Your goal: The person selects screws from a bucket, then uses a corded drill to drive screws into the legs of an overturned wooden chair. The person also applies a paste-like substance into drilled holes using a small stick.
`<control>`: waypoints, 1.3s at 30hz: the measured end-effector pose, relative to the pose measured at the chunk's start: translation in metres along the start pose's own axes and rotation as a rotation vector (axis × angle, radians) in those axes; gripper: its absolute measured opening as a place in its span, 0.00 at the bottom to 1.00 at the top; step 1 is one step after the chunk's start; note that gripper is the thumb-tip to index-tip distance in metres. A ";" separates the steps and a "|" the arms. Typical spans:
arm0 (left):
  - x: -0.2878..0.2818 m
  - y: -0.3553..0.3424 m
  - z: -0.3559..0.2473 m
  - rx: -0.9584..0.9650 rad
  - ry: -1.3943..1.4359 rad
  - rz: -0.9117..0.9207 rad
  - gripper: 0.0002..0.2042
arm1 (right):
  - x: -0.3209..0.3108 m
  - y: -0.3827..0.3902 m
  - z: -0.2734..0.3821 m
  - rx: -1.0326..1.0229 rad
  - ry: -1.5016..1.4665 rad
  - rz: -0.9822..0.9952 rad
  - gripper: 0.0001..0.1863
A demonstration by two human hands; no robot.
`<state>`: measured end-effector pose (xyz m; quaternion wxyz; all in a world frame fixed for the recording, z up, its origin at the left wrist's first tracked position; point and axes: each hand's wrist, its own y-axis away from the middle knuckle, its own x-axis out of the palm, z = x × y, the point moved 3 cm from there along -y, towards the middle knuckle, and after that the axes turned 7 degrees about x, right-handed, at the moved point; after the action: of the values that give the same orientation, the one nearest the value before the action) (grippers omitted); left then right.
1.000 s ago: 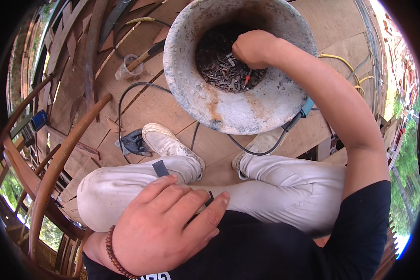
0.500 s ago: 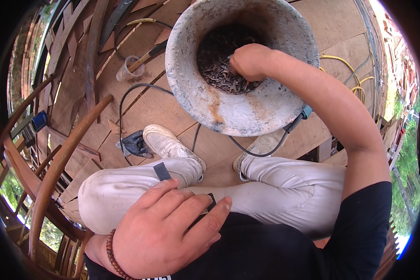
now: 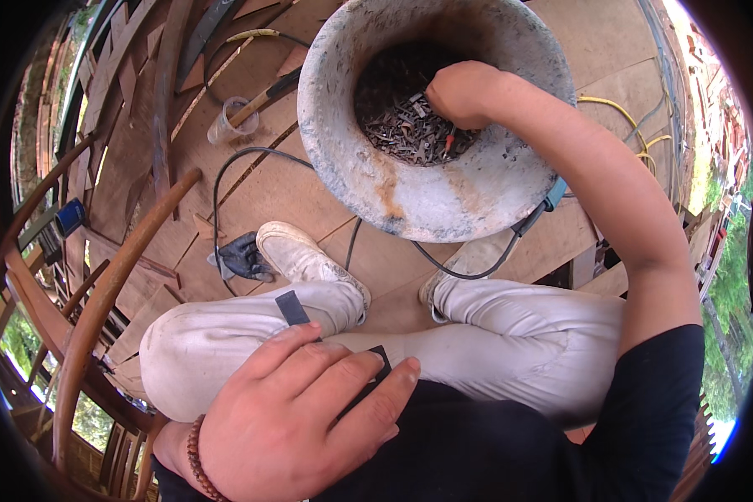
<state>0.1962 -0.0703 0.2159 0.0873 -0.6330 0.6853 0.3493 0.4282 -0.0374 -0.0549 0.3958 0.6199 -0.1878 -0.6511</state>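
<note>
A wide grey, stained pot [image 3: 343, 184] stands beyond my feet, with many small metal pieces [image 3: 402, 138] in its dark bottom. Down inside it my right hand [image 3: 464, 96] is closed among the pieces, fingertips hidden; a small red-handled item [image 3: 448, 142] pokes out below it. My left hand [image 3: 297, 402], with a bead bracelet at the wrist, rests near my lap, fingers curved over two flat dark grey strips [image 3: 291, 307], one jutting past the forefinger side or thumb side, the other between the fingertips.
Curved wooden members [image 3: 125, 259] and loose boards fill the left side, with a blue can [image 3: 69, 217]. A clear cup [image 3: 230, 125] and dark glove [image 3: 244, 255] lie on the boards. A teal tool [image 3: 552, 194] with black cable sits beside the pot; yellow cord [image 3: 611, 109] runs behind.
My right hand dipped lower in the pot half a second ago and has since risen slightly, uncovering more metal pieces and the red item. My left hand stays nearly still.
</note>
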 end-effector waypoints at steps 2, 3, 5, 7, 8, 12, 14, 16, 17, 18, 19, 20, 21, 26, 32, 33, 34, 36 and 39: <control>0.000 0.004 0.002 0.025 0.004 -0.026 0.26 | -0.008 0.001 -0.008 0.005 -0.041 -0.010 0.08; 0.000 0.004 0.003 0.024 0.009 -0.028 0.26 | -0.013 0.002 -0.009 -0.024 -0.087 -0.030 0.09; 0.000 0.004 0.003 0.023 0.015 -0.032 0.25 | -0.019 0.003 -0.009 -0.081 -0.178 -0.072 0.12; 0.000 0.004 0.004 0.024 0.010 -0.032 0.25 | -0.013 0.001 -0.002 -0.180 -0.254 -0.030 0.15; 0.000 0.005 0.005 0.023 0.009 -0.032 0.25 | -0.008 -0.001 0.004 -0.232 -0.292 -0.009 0.17; -0.001 0.004 0.004 0.017 0.006 -0.027 0.25 | 0.011 -0.010 0.024 -0.204 -0.033 0.007 0.16; -0.002 0.004 0.002 0.024 0.005 -0.031 0.25 | 0.013 -0.008 0.026 -0.187 0.037 -0.016 0.12; -0.001 0.004 0.003 0.019 0.008 -0.034 0.25 | 0.016 -0.012 0.028 -0.186 0.079 -0.056 0.09; -0.001 0.005 0.003 0.016 0.010 -0.036 0.25 | 0.017 -0.015 0.031 -0.193 0.086 -0.083 0.08; -0.001 0.005 0.004 0.013 0.010 -0.035 0.25 | 0.017 -0.016 0.032 -0.198 0.092 -0.110 0.07; 0.000 0.004 0.004 0.010 0.010 -0.033 0.25 | 0.018 -0.016 0.032 -0.204 0.107 -0.102 0.08; 0.000 0.004 0.005 0.009 0.010 -0.034 0.25 | 0.013 -0.014 0.036 -0.208 0.123 -0.093 0.09; -0.001 0.003 0.004 -0.004 0.006 -0.023 0.25 | 0.010 -0.012 0.038 -0.213 0.140 -0.084 0.10; -0.003 0.003 0.005 -0.002 0.014 -0.026 0.25 | 0.013 -0.016 0.021 -0.191 -0.305 -0.062 0.06; -0.005 0.004 0.004 0.004 0.052 -0.041 0.26 | -0.030 0.009 0.003 -0.260 -1.335 0.019 0.05; -0.007 0.005 0.003 0.006 0.046 -0.046 0.26 | -0.035 0.014 0.000 -0.253 -1.480 0.052 0.06; -0.008 0.005 0.001 0.006 0.039 -0.050 0.26 | -0.039 0.015 -0.002 -0.276 -1.560 0.071 0.08; -0.009 0.005 0.002 0.019 0.036 -0.051 0.26 | -0.039 0.019 -0.005 -0.262 -1.693 0.117 0.08; -0.009 0.006 0.002 0.022 0.039 -0.048 0.26 | -0.038 0.021 -0.009 -0.251 -1.787 0.153 0.11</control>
<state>0.1921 -0.0622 0.2217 0.0891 -0.6548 0.6755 0.3270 0.4392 -0.0197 -0.0153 0.2095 -0.1785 -0.3932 -0.8773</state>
